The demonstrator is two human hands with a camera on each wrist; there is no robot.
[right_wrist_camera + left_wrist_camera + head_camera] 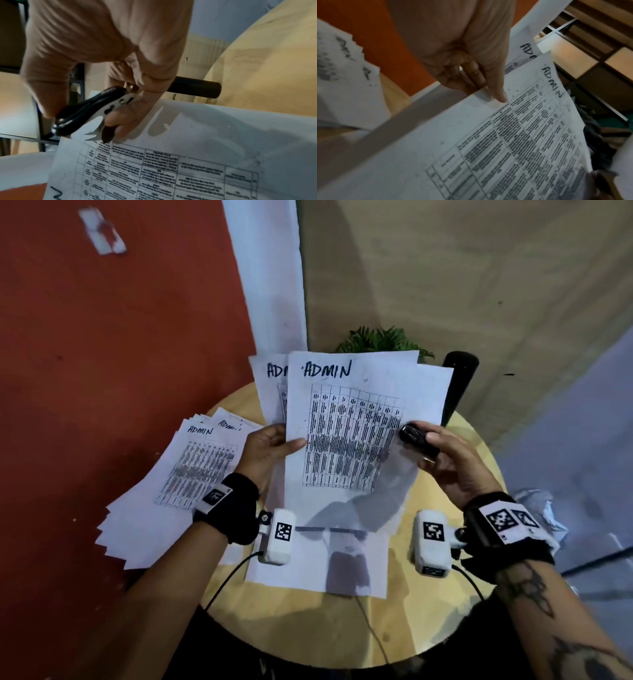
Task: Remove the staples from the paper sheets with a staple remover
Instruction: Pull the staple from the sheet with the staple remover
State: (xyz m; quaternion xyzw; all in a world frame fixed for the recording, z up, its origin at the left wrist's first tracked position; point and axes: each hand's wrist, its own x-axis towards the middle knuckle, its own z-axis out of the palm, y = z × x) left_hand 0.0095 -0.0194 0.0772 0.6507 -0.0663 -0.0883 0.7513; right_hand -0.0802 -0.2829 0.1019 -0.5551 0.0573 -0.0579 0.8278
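Pinching the left edge of the printed sheets (346,436) with thumb on top and fingers beneath, our left hand (265,453) holds them up above the round desk (479,460); in the left wrist view the thumb (496,86) presses flat on the top page, marked ADMIN over a table of text; our right hand (448,467) is curled around the black staple remover (416,436), gripping it at the right edge of the same sheets; in the right wrist view its metal claws (93,135) sit right at the paper's edge, whether they touch it we cannot tell; further out, a fanned stack of similar pages (171,484) lies at the desk's left, hanging over the rim; another sheet (308,573) lies flat under our wrists; a green plant (380,340) and a black cylinder (457,385) stand behind the raised paper.
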